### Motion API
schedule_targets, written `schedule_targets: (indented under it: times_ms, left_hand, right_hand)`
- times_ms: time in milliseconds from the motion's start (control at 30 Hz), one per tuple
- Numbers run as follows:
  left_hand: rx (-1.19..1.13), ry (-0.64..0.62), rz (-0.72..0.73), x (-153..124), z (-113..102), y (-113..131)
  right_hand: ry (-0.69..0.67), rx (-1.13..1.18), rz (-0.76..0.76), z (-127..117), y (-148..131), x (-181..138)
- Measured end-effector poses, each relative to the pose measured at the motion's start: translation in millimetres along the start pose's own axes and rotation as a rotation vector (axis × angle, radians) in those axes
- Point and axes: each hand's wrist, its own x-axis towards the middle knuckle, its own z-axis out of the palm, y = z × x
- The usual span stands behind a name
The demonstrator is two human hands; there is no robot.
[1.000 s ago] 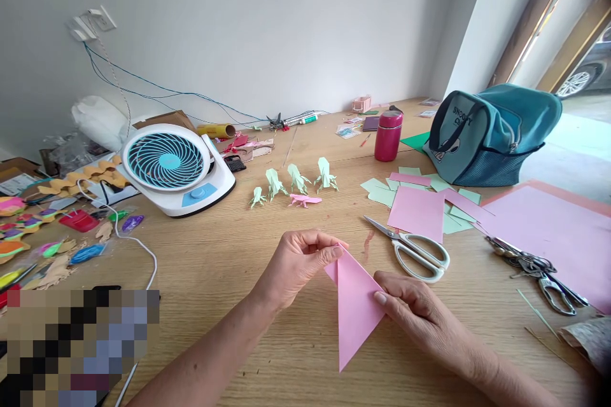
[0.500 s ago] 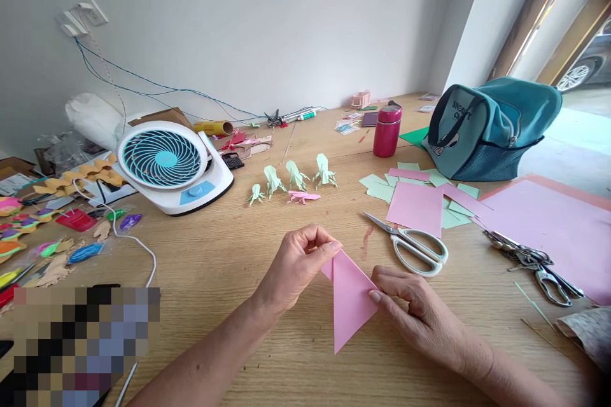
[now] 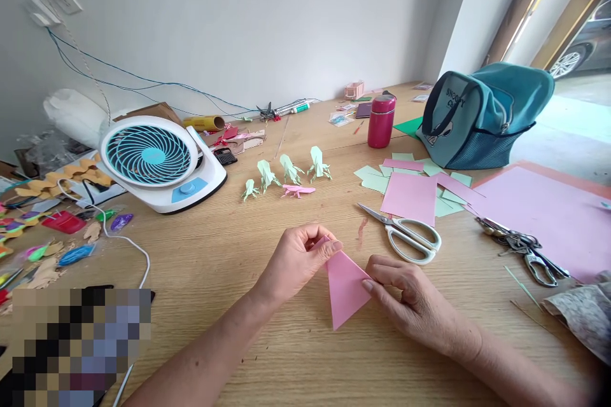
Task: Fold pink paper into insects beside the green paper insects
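Observation:
A pink paper folded into a triangle (image 3: 342, 289) lies on the wooden table (image 3: 238, 254) in front of me, its long point toward me. My left hand (image 3: 298, 261) pinches its top corner between thumb and fingers. My right hand (image 3: 410, 302) presses and pinches the triangle's right corner with curled fingers. White-handled scissors (image 3: 405, 235) lie just beyond my right hand.
Several green folded paper figures (image 3: 286, 175) and a pink one (image 3: 296, 191) stand mid-table. A white and blue fan (image 3: 155, 162) with its cord sits at the left. Pink and green sheets (image 3: 415, 194), a red bottle (image 3: 380, 121), a teal bag (image 3: 482, 117) and keys (image 3: 520, 248) are at the right.
The visible triangle has become shorter as both hands work its top corners. The view has shifted a little, so everything sits further left and up.

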Motion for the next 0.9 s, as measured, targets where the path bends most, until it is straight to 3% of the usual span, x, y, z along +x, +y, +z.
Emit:
schedule_targets:
  times_ms: [300, 700, 900]
  left_hand:
    - [-0.039, -0.044, -0.007, 0.0, 4.8, -0.4]
    - [-0.258, 0.058, -0.09, 5.5, -0.4, 1.2]
    - [-0.411, -0.062, -0.235, 4.0, 7.8, -6.3]
  right_hand:
    - [0.055, 0.002, 0.009, 1.3, 1.5, 0.0]
    - [-0.097, 0.228, 0.091, -2.1, -7.0, 2.7]
    - [0.037, 0.283, 0.181, 1.8, 1.3, 2.1]
